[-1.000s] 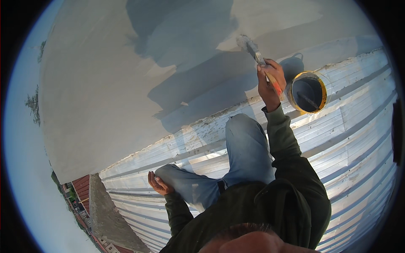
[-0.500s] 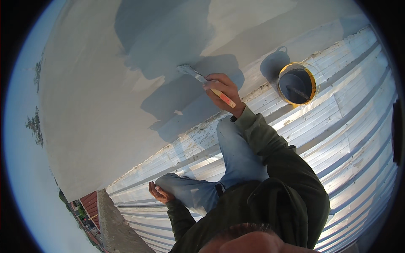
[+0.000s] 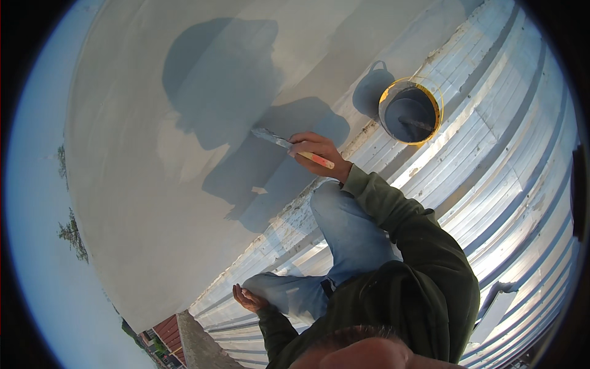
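Note:
My right hand (image 3: 316,152) is closed round a paintbrush (image 3: 273,138) with a wooden handle and an orange-red patch near its end. The grey-smeared bristles meet a smooth, pale grey wall (image 3: 129,203), in the shadow my head and arm cast. Beside my bent knee, my left hand (image 3: 249,298) rests palm up, its fingers loosely curled and apart with nothing seen in them. To the right of my right hand stands a yellow-rimmed bucket (image 3: 437,117). Grey liquid and a stick-like tool (image 3: 418,123) show inside it.
I sit on a ribbed metal sheet roof (image 3: 455,178) that runs along the wall's foot. A pale bent piece (image 3: 493,313) lies on the ribs at lower right. At lower left are a rough concrete ledge (image 3: 206,347) and a red roof (image 3: 170,338).
My view has shifted, so the wall and bucket sit differently in the picture. The brush remains in my right hand at the wall. My left hand stays by the knee.

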Motion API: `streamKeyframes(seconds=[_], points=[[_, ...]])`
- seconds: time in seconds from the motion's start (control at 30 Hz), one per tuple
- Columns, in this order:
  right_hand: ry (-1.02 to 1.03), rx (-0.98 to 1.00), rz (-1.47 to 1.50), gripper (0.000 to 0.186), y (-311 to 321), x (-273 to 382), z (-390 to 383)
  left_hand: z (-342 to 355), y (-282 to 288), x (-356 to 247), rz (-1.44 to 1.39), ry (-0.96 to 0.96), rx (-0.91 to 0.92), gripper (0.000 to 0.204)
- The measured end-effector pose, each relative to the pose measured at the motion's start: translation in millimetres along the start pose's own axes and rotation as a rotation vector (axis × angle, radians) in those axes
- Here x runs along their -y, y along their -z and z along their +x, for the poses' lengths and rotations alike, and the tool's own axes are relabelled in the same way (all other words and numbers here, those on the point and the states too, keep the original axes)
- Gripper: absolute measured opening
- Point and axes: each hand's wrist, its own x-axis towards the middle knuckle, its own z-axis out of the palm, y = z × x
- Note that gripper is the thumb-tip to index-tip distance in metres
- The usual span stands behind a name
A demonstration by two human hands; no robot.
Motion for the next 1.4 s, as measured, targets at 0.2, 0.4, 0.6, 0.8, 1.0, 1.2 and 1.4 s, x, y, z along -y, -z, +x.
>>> streamKeyframes(seconds=[0.2, 0.4, 0.6, 0.8, 1.0, 1.2, 1.4], points=[[0.013, -0.411, -0.144, 0.012, 129.8, -43.4, 80.7, -13.6, 15.6, 21.8, 0.036, -0.195, -0.062, 0.049], [0.106, -0.5, -0.429, 0.014, 142.2, -55.2, 91.1, -0.6, 14.4, 4.6, 0.082, -0.078, -0.006, 0.05], [-0.037, -0.027, -0.023, 0.015, 77.0, -21.4, 26.4, 7.3, 10.6, -3.3, 0.103, -0.136, -0.013, 0.05], [0.101, -0.56, -0.258, 0.01, 189.3, -61.5, 112.7, 1.2, 16.3, -2.3, 0.081, -0.168, -0.035, 0.051], [0.037, -0.289, -0.214, 0.014, 96.0, -22.6, 62.3, 5.2, 6.0, -13.4, 0.07, -0.148, 0.016, 0.053], [-0.159, -0.414, -0.217, 0.014, 123.4, 20.7, 10.5, 10.9, -6.8, -42.4, 0.041, -0.057, 0.085, 0.052], [-0.52, -0.543, -0.52, 0.018, 230.1, 22.1, 3.7, 8.5, -18.2, -44.0, -0.019, -0.036, 0.087, 0.05]])
